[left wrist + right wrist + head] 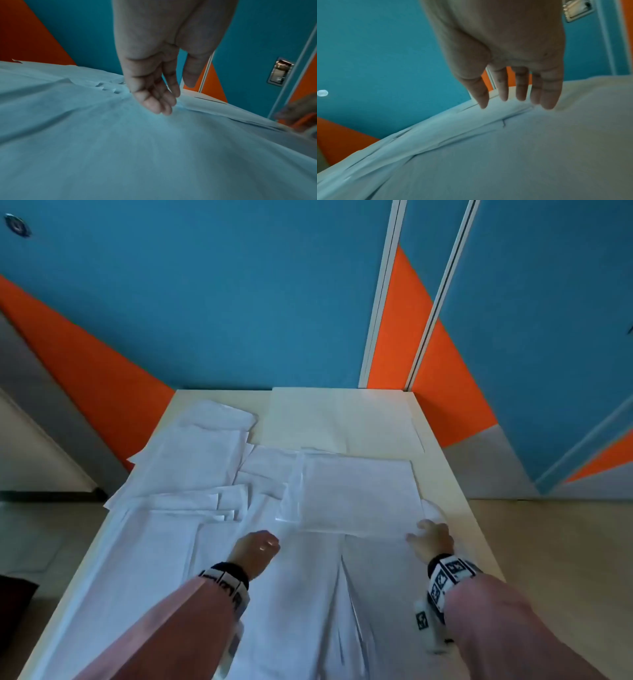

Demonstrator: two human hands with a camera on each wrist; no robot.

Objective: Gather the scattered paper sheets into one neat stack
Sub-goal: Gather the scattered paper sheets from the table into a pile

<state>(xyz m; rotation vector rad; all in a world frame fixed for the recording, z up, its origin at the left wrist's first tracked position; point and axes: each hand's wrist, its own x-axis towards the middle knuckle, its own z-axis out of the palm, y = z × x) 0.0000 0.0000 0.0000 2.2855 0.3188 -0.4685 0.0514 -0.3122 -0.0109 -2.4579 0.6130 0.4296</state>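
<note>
Several white paper sheets (191, 460) lie scattered and overlapping over the pale table (459, 508). A squarer pile of sheets (356, 494) sits right of centre. My left hand (263, 542) is at the pile's near-left corner. In the left wrist view its fingers (159, 106) are loosely bent, tips on the paper (120, 148), thumb apart, holding nothing. My right hand (428, 534) is at the pile's near-right corner. In the right wrist view its straight, spread fingers (520, 94) touch the sheet edges (471, 121).
A large cream sheet (342, 419) lies at the table's far end. Blue and orange wall panels (239, 302) stand right behind the table. Some sheets overhang the left table edge (116, 498). Floor (548, 542) shows to the right, and a bare table strip runs along the right side.
</note>
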